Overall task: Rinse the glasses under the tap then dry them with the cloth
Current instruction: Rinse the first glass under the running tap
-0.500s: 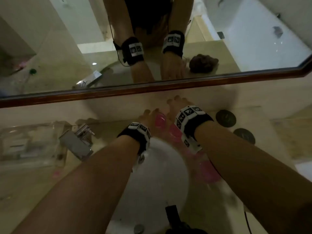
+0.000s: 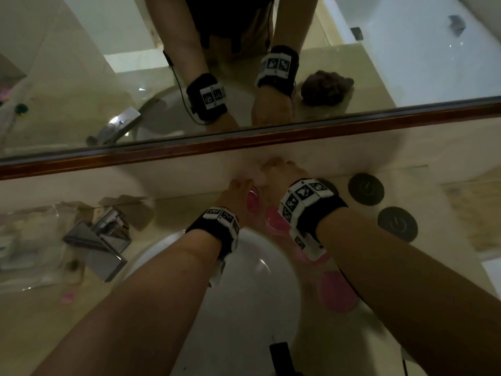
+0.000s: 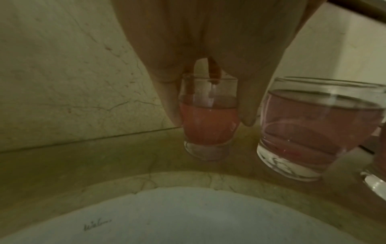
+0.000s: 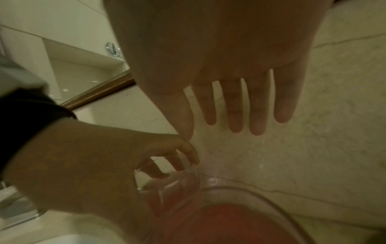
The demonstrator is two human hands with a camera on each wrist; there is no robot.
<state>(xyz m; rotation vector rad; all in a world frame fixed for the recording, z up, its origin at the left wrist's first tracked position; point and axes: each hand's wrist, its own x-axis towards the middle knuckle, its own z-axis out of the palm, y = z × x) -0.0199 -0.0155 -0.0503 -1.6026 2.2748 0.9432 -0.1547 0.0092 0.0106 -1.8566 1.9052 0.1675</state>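
Dim bathroom: a wood-framed mirror (image 2: 244, 142) runs above a veined beige marble table (image 2: 40, 321) with a white basin (image 2: 252, 308); a pale marble wall (image 3: 62, 74) stands behind.

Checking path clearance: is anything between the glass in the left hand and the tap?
Nothing visible. Only the open basin lies between the small glass, gripped by the left hand, and the tap; the wider glass stands on the other side.
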